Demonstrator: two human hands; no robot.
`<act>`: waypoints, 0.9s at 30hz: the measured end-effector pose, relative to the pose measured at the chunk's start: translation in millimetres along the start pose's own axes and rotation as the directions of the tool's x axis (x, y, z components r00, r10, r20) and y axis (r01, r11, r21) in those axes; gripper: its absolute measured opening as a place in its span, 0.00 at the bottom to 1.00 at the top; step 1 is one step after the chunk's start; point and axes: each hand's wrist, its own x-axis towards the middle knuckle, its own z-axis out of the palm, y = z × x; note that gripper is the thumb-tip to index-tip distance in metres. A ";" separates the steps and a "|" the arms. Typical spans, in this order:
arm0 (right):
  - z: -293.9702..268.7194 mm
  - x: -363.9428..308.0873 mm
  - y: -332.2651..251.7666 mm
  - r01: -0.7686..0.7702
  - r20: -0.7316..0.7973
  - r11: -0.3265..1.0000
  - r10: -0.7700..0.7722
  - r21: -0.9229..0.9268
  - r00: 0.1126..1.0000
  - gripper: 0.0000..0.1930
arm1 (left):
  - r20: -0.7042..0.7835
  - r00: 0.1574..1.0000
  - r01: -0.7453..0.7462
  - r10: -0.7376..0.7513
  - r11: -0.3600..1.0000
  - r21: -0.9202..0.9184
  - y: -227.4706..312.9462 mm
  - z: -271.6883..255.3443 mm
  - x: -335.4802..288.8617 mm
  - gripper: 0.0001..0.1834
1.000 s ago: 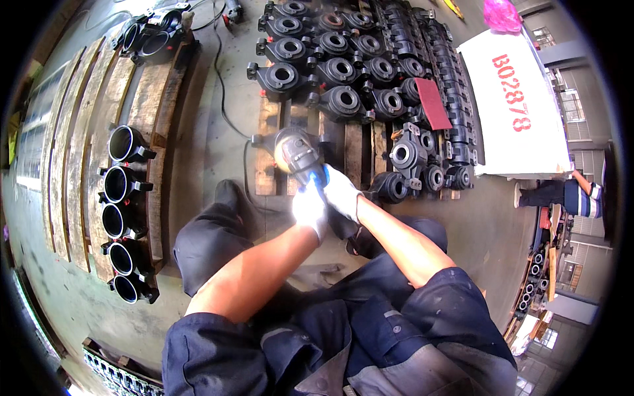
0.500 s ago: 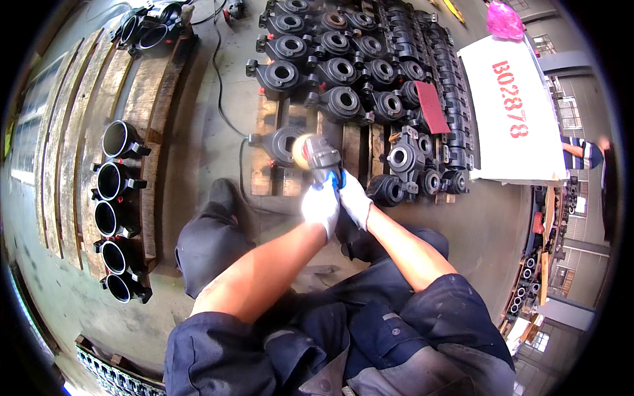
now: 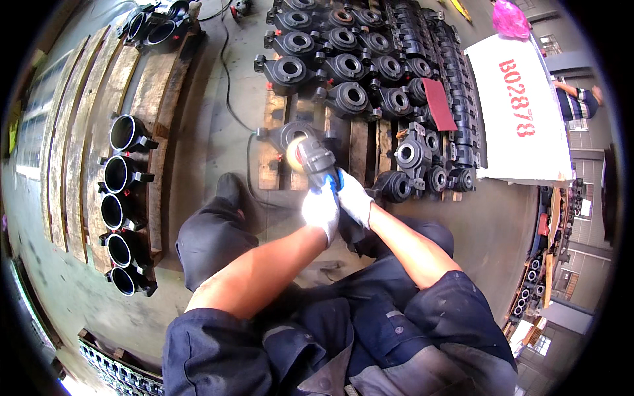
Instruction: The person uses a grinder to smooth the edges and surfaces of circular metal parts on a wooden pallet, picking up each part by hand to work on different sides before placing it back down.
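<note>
Both white-gloved hands closed round one angle grinder (image 3: 319, 160): left hand (image 3: 319, 208) at the near side of its body, right hand (image 3: 355, 199) just beside it, blue showing between them. Yellowish disc (image 3: 294, 156) blurred, apparently spinning, over the near side of a dark ring-bored casting (image 3: 282, 134); whether it touches the metal cannot be told. That casting lies at the near left of a wooden pallet (image 3: 267, 173), bare slats around it, apart from the packed rows of castings (image 3: 345, 97) beyond. Work on this piece looks under way, not finished; its surface under the disc is hidden. Other castings lie untouched by either hand; no telling from here which are done and which are left. A red sheet (image 3: 437, 105) rests on the rows' right side. On the left pallet (image 3: 72, 142), a column of open cylindrical parts (image 3: 137, 177), well clear of the grinder.
</note>
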 end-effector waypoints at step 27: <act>1.7 -27.1 -7.6 -0.057 -0.079 0.989 0.069 0.134 0.995 0.15 | 0.102 0.994 -0.048 0.048 0.999 0.002 0.9 2.0 -16.7 0.34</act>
